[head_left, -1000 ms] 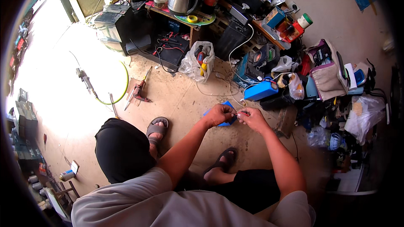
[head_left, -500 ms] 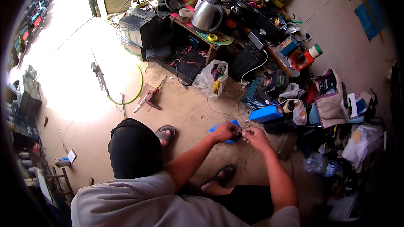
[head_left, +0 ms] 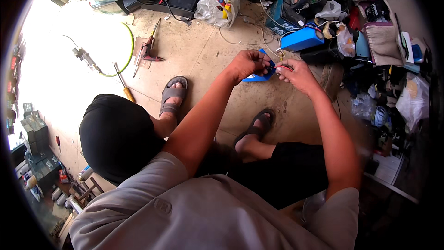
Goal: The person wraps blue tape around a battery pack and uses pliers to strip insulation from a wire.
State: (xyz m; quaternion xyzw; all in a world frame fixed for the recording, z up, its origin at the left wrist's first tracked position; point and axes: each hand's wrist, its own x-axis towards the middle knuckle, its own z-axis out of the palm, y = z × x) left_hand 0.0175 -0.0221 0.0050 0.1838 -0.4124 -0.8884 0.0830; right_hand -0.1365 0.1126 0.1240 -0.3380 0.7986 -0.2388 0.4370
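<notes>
My two hands meet above a blue wrapped block point(head_left: 262, 78), like a battery pack, on the floor in front of my feet. In my right hand point(head_left: 296, 75) a thin red wire point(head_left: 284, 67) is pinched, pointing toward the other hand. My left hand point(head_left: 251, 64) has its fingers closed in a pinch close to the wire's tip; what lies between them is too small to make out. The hands partly cover the blue block. Thin yellowish leads point(head_left: 280, 55) show just beyond the fingertips.
A second blue pack point(head_left: 303, 40) lies to the right, beside a speaker-like unit point(head_left: 303, 1) and piled bags. Farther off stands a white plastic bag point(head_left: 217, 4) of odds and ends. Left lie a red-handled tool point(head_left: 148, 48), a screwdriver point(head_left: 125, 85) and a green hose point(head_left: 131, 41).
The whole view has shifted, so the floor and hands sit higher in the picture. My hands stay together over the blue block, with the red wire still in the right one.
</notes>
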